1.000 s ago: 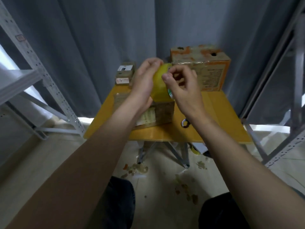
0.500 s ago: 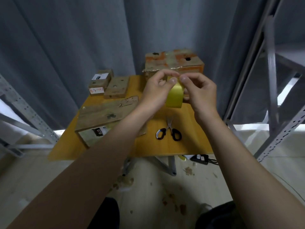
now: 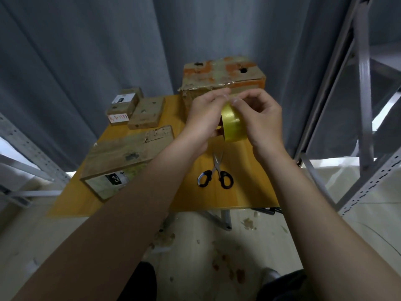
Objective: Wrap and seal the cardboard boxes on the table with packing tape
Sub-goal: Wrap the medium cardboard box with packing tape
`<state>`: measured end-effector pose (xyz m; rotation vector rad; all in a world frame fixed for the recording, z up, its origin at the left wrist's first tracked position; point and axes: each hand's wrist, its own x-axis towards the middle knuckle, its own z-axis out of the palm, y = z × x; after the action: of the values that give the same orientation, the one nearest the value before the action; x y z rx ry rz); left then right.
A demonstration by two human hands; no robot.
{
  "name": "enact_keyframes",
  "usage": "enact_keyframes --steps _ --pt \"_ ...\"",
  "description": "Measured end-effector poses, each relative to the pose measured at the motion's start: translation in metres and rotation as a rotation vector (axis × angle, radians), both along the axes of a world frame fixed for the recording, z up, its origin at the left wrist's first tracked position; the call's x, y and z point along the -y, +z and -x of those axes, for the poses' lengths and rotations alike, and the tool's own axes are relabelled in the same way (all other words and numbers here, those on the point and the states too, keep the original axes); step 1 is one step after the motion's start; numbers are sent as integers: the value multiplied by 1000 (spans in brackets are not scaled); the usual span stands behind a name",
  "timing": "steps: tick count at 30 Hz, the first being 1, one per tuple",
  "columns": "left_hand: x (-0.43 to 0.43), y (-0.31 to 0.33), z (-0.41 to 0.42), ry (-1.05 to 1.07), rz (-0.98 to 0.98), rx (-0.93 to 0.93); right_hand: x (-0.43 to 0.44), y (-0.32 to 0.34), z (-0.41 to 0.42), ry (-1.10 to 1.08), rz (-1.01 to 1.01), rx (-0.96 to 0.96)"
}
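1. the left hand [image 3: 204, 118] is held above the table [image 3: 249, 192]. its grip is closed on the roll of tape [image 3: 234, 124], with thumb and fingertips met at the roll's top edge. if this hold is slackened while the end is picked at, the roll could be dropped onto the table or off its edge.
2. the roll of tape is held in the air between both hands, apart from every box. no strip is seen pulled free. the loose end is probably being sought, and if it is lifted unevenly the tape could be split or torn.
3. the right hand [image 3: 260, 120] is wrapped round the roll's right side, its grip pinched at the top edge just beside the left fingertips. a freed strip could be stuck to the fingers or folded onto itself.
4. the scissors [image 3: 217, 174] are laid closed on the table below the roll. they could be knocked by a forearm.
5. two small boxes [image 3: 123, 105] are stacked at the far left. a thin box [image 3: 147, 112] is set just beside them. a large flat box [image 3: 128, 153] with a torn top is placed near the front left edge, where it could be shoved off. a tall orange box [image 3: 223, 72] with two holes in its top is stood at the back. all are shut, so nothing can be told of their contents.
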<state>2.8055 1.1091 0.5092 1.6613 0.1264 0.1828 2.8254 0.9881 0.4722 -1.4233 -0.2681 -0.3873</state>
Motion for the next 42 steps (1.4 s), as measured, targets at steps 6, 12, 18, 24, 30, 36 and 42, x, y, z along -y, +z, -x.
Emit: enact_keyframes --steps 6,12,18,24,30,36,42 --pt "-6 -9 -25 -9 -103 -29 -5 -7 -10 -41 49 -59" --pt "-36 -10 -35 -214 -873 -118 -9 -33 -35 -114 438 -135" --pt "-116 18 -17 -484 -1433 -537 -15 -64 -49 -198 1162 -138" --pt "-159 7 2 -358 -1268 -356 -57 -38 -31 -214 1026 -56" --pt "-180 27 13 218 -688 25 -111 1 3 163 344 -226" --pt "-148 6 14 433 -393 87 -158 10 10 157 275 -242" --pt "-125 -13 2 667 -458 137 -178 12 2 -28 313 -243"
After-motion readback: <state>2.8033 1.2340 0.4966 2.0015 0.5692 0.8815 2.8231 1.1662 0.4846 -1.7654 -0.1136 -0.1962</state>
